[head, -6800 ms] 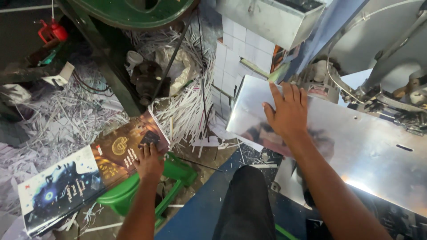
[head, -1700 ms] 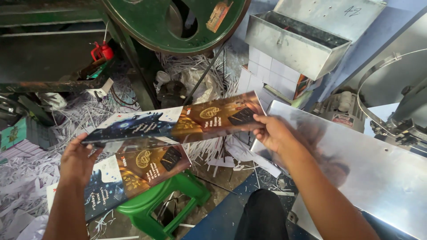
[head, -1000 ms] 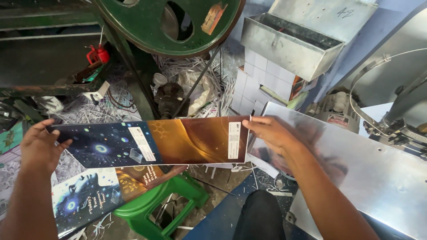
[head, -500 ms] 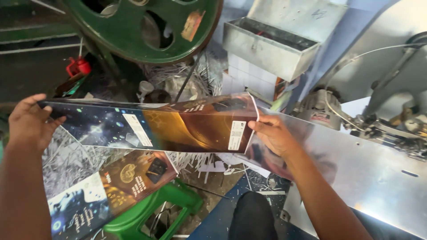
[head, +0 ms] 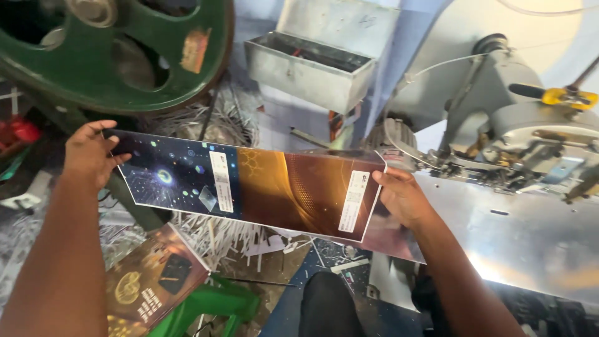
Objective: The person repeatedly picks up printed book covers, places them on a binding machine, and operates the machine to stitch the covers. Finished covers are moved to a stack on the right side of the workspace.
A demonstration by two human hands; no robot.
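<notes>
Hands grip opposite short ends of a long printed card sheet (head: 249, 187): left hand (head: 88, 153) closed on its dark starry end, right hand (head: 402, 198) pinching the brown end at the near-left corner of the shiny steel counter (head: 530, 243). Sheet's long axis runs left to right, held in air between both hands, neither nearer. Versus half a second back, it sits lower and closer to the counter edge, and the stack on the green stool (head: 153, 284) is more exposed.

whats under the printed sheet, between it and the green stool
In the head view, a heap of white paper shreds lies on the floor between the printed sheet and the green stool.
</notes>
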